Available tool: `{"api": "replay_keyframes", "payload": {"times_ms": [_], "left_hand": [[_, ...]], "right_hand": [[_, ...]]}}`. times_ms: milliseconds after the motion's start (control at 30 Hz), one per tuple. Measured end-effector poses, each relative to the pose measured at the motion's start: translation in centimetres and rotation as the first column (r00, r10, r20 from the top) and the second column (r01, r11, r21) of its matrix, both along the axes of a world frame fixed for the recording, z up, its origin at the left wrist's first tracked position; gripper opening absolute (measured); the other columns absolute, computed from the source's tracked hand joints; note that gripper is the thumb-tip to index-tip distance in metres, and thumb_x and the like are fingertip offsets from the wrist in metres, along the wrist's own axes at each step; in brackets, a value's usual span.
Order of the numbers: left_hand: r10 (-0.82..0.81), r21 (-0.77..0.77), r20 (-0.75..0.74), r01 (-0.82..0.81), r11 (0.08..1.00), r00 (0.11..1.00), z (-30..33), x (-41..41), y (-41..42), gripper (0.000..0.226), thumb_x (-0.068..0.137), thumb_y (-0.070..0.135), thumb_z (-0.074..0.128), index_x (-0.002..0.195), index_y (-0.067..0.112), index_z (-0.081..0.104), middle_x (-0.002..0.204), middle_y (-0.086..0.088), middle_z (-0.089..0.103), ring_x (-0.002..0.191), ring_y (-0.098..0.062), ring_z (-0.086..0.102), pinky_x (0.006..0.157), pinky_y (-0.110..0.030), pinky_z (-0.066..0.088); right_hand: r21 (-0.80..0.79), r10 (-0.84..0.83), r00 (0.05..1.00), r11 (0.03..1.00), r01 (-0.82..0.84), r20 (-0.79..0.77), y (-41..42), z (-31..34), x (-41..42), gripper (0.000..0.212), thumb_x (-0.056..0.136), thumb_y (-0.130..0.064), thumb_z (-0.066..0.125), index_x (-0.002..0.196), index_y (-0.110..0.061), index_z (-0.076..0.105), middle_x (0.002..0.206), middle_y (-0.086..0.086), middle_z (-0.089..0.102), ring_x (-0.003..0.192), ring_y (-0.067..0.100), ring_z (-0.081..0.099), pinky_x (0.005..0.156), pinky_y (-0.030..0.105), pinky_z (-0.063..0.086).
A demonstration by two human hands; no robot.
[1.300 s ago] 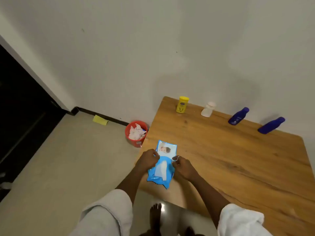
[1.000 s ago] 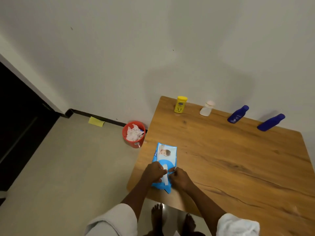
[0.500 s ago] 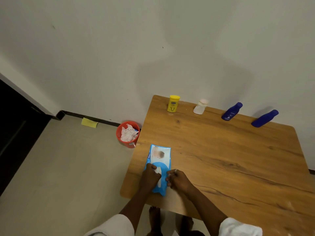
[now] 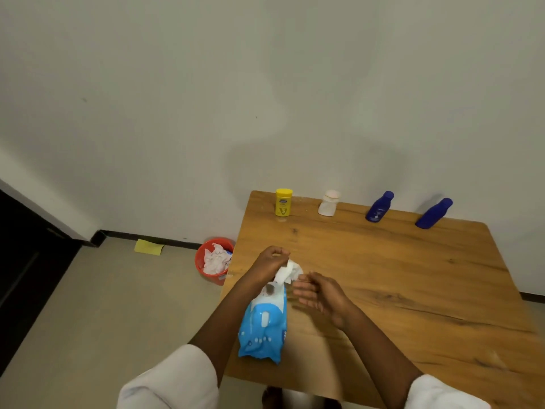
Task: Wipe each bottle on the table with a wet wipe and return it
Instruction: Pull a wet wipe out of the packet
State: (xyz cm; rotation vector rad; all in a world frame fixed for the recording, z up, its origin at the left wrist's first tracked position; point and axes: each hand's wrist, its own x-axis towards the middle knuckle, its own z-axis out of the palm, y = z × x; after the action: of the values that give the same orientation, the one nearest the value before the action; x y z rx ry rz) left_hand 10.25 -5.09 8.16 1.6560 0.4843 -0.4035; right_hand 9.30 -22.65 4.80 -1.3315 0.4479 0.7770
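Note:
A blue wet-wipe pack lies near the left edge of the wooden table. My left hand pinches a white wipe drawn up out of the pack. My right hand hovers just right of the pack with its fingers spread, close to the wipe. Along the far edge stand a yellow bottle, a small white bottle, a blue bottle and another blue bottle.
A red bin with crumpled used wipes sits on the floor beside the table's left side. A yellow scrap lies by the wall skirting. A dark doorway opens at the far left.
My left hand has lifted away from the pack, pulling a white wipe out. My right hand has let go of the pack and opened. The pack now lies skewed toward the table's front.

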Motion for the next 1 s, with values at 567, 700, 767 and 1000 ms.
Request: {"api": "replay_keyframes", "payload": {"times_ms": [567, 700, 767, 1000], "left_hand": [[-0.146, -0.239, 0.227, 0.2, 0.95, 0.963, 9.5, 4.3, -8.4, 0.037, 0.092, 0.036, 0.061, 0.123, 0.015, 0.063, 0.112, -0.006, 0.071, 0.091, -0.017, 0.066, 0.077, -0.031, 0.052], [-0.067, -0.204, 0.323, 0.138, 0.969, 0.944, 13.2, 6.2, -10.6, 0.02, 0.092, 0.026, 0.063, 0.105, 0.012, 0.07, 0.101, -0.01, 0.074, 0.091, -0.021, 0.071, 0.083, -0.037, 0.057], [-0.024, -0.221, 0.358, 0.11, 0.969, 0.933, 14.6, 6.9, -11.3, 0.013, 0.092, 0.019, 0.063, 0.099, 0.01, 0.07, 0.098, -0.013, 0.074, 0.089, -0.023, 0.072, 0.079, -0.037, 0.06], [-0.087, -0.22, 0.446, 0.204, 0.954, 0.891, 17.3, 7.3, -14.2, 0.012, 0.09, 0.018, 0.066, 0.097, 0.01, 0.072, 0.094, -0.008, 0.075, 0.085, -0.021, 0.072, 0.066, -0.028, 0.06]], "right_hand": [[0.063, -0.225, 0.878, 0.974, 0.219, 0.423, -5.5, 13.0, 7.0, 0.05, 0.085, -0.018, 0.07, 0.129, -0.009, 0.05, 0.118, 0.016, 0.063, 0.098, 0.03, 0.066, 0.075, 0.042, 0.06], [-0.077, -0.136, 0.834, 0.975, 0.208, 0.534, -7.0, 16.7, 7.6, 0.048, 0.086, -0.029, 0.068, 0.129, -0.011, 0.054, 0.115, 0.011, 0.067, 0.101, 0.029, 0.067, 0.09, 0.046, 0.055], [-0.027, -0.181, 0.824, 0.972, 0.232, 0.537, -8.0, 18.8, 7.5, 0.033, 0.093, -0.026, 0.058, 0.12, -0.009, 0.061, 0.108, 0.012, 0.07, 0.096, 0.028, 0.068, 0.087, 0.043, 0.056], [0.292, -0.375, 0.847, 0.916, 0.276, 0.376, -12.9, 21.4, 6.1, 0.034, 0.095, -0.017, 0.056, 0.121, 0.005, 0.058, 0.123, 0.031, 0.058, 0.116, 0.041, 0.057, 0.106, 0.055, 0.041]]}}
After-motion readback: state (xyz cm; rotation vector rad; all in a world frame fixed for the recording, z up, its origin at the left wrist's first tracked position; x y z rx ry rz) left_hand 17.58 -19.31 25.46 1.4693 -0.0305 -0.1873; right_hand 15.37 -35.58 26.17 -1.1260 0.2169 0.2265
